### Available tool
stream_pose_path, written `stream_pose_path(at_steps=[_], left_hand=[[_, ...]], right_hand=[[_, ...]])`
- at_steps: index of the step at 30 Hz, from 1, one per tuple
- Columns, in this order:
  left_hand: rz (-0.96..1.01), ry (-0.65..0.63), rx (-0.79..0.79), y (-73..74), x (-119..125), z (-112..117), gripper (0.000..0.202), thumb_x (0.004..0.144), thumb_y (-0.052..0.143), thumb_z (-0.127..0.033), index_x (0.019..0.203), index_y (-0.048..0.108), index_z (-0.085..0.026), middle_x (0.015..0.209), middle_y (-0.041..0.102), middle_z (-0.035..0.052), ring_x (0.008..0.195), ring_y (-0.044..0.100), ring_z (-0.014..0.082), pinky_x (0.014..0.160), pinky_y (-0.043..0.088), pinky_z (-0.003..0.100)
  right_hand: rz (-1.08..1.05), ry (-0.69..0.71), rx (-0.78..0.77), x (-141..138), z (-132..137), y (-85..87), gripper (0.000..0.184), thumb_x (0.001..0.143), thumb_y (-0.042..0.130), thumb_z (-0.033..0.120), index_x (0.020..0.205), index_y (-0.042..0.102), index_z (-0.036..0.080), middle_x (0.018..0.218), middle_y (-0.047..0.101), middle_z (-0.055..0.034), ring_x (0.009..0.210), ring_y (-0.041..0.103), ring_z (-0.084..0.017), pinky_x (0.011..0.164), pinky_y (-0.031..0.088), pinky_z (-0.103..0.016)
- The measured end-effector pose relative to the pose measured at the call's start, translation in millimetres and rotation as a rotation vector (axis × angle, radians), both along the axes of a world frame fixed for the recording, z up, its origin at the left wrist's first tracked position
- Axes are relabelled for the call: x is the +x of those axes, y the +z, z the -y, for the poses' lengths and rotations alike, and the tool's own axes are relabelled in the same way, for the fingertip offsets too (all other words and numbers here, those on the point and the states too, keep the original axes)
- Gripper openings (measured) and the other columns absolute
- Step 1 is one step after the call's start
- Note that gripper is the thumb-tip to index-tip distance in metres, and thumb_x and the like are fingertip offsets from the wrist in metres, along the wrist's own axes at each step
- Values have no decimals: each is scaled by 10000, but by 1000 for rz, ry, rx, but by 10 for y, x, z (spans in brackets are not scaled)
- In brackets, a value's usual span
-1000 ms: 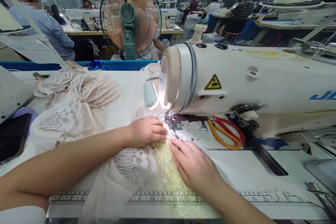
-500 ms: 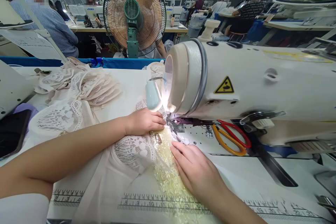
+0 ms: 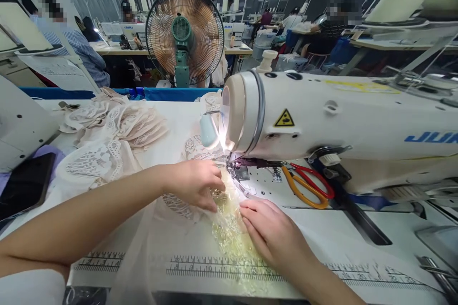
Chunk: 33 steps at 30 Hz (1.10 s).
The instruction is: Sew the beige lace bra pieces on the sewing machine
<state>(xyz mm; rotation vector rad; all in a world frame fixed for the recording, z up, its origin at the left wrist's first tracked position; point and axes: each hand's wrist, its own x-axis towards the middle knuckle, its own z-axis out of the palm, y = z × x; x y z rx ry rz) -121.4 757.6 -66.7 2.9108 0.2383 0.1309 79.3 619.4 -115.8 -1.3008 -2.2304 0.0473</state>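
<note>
A sheer beige lace bra piece (image 3: 181, 206) lies under the lit needle area of a sewing machine (image 3: 286, 116). My left hand (image 3: 195, 183) is over the lace just left of the presser foot (image 3: 229, 164), fingers curved, with thumb and fingertips apart. My right hand (image 3: 275, 228) lies right of a shiny yellowish film strip (image 3: 229, 231), thumb and forefinger pinching the fabric edge below the presser foot. Its other fingers are curled under, so their grip is partly hidden. Beside the needle plate rest scissors (image 3: 309, 186) with red and orange handles.
More lace pieces (image 3: 118, 119) are heaped at the left, near a dark phone (image 3: 26, 186) on purple cloth. A printed ruler strip (image 3: 222, 267) runs along the front edge. Beyond the table stand a large fan (image 3: 184, 35) and a person in a striped shirt (image 3: 77, 52).
My left hand has lifted its wrist and spread thumb from fingers, where before it lay flatter by the presser foot. The right hand stays at the fabric edge. The head view has tilted up slightly.
</note>
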Motion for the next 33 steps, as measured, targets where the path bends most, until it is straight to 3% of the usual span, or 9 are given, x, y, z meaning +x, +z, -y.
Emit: stream_pose_path(at_steps=[4, 6, 8, 10, 11, 15, 19, 26, 33], left_hand=[[-130, 44, -271, 41, -27, 16, 69, 730, 639, -189, 669, 608, -179, 709, 578, 20, 693, 527, 158, 628, 429, 270], [-78, 134, -525, 53, -48, -43, 105, 779, 588, -239, 704, 589, -167, 702, 552, 8, 634, 495, 121, 574, 402, 238], [19, 236, -762, 86, -56, -80, 197, 811, 553, -334, 743, 557, -149, 650, 503, -9, 550, 430, 89, 500, 346, 211], [131, 326, -906, 110, -39, -76, 245, 817, 528, -369, 718, 496, -147, 591, 435, -37, 497, 355, 66, 466, 295, 197], [180, 367, -935, 107, -22, -61, 248, 816, 518, -368, 708, 462, -153, 579, 413, -46, 491, 340, 63, 461, 285, 194], [237, 516, -708, -40, 51, 7, 157, 802, 462, -299, 727, 395, -178, 599, 430, -43, 511, 387, 84, 474, 328, 202], [259, 580, -493, -253, 67, 52, 20, 740, 474, -184, 728, 466, -171, 728, 487, -1, 648, 460, 123, 607, 392, 249], [17, 643, -57, -337, 97, 199, 261, 850, 406, -230, 868, 665, -206, 852, 542, 40, 723, 508, 156, 538, 326, 246], [-78, 645, 23, -361, 195, 204, 347, 921, 337, -311, 942, 668, -208, 835, 556, 44, 704, 518, 164, 493, 271, 256]], right_hand=[[-184, 14, -200, -73, 161, 17, 189, 884, 412, 170, 869, 597, 203, 911, 631, -60, 849, 578, -181, 721, 518, -323], [-225, 21, -279, -178, 246, -36, 208, 880, 439, 201, 1033, 580, 208, 1014, 600, -82, 928, 563, -195, 770, 509, -343], [-240, 56, -321, -324, 291, -84, 416, 866, 484, 229, 1281, 452, 221, 1162, 542, -110, 1038, 528, -215, 847, 487, -377], [-272, 124, -362, -480, 276, -85, 585, 850, 519, 255, 1397, 310, 230, 1231, 512, -118, 1086, 511, -222, 887, 467, -390], [-305, 149, -379, -548, 248, -64, 584, 848, 519, 268, 1394, 321, 214, 1189, 547, -115, 1047, 535, -219, 867, 475, -381], [-484, 29, -393, -639, 89, 93, 305, 855, 446, 284, 1044, 630, 132, 771, 664, -66, 692, 599, -184, 635, 491, -305], [-480, -174, -446, -475, 16, 143, 257, 833, 451, 282, 686, 635, 179, 596, 619, -16, 559, 550, -160, 534, 406, -270], [-376, -249, -601, -287, 25, 71, 233, 837, 451, 281, 694, 616, 202, 652, 630, 2, 628, 551, -160, 583, 378, -273], [-367, -267, -641, -227, -35, 86, 242, 840, 438, 292, 690, 606, 203, 665, 627, -3, 655, 548, -170, 601, 367, -279]])
